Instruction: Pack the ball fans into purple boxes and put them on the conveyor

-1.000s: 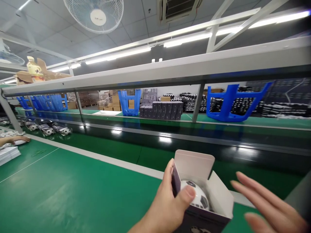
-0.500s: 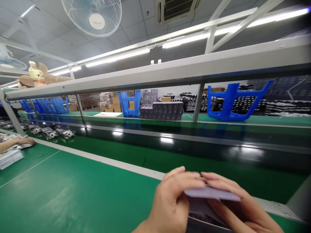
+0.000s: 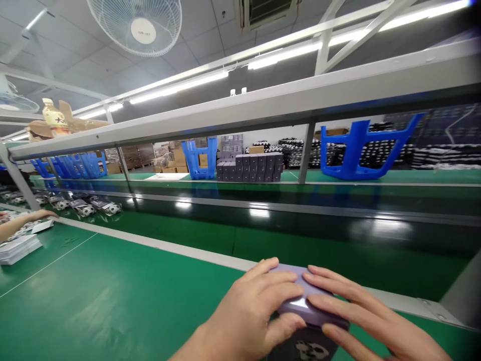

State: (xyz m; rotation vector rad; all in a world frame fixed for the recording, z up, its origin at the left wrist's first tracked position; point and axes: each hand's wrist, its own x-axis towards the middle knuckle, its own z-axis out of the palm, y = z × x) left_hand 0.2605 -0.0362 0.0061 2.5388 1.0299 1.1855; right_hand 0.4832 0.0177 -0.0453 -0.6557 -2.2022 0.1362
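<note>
A small dark box (image 3: 310,343) with a pale purple top and a black-and-white picture on its side stands at the lower right, its lid closed. My left hand (image 3: 259,306) lies on the left part of the top, thumb against the near side. From the right, my right hand (image 3: 361,311) rests its spread fingers on the top and near edge. Both hands hold the box between them above the green table (image 3: 112,296).
Beyond a metal rail (image 3: 188,253) runs a dark green belt (image 3: 210,225) with packaged items (image 3: 107,205) at the left. Another person's hand (image 3: 37,215) is near a white paper stack (image 3: 20,248). Blue stools (image 3: 201,158) and dark boxes (image 3: 259,168) stand behind.
The purple lid flap, raised before, now lies flat on the box. My fingers have spread over it. Packages on the belt and the other person's hand have shifted slightly right.
</note>
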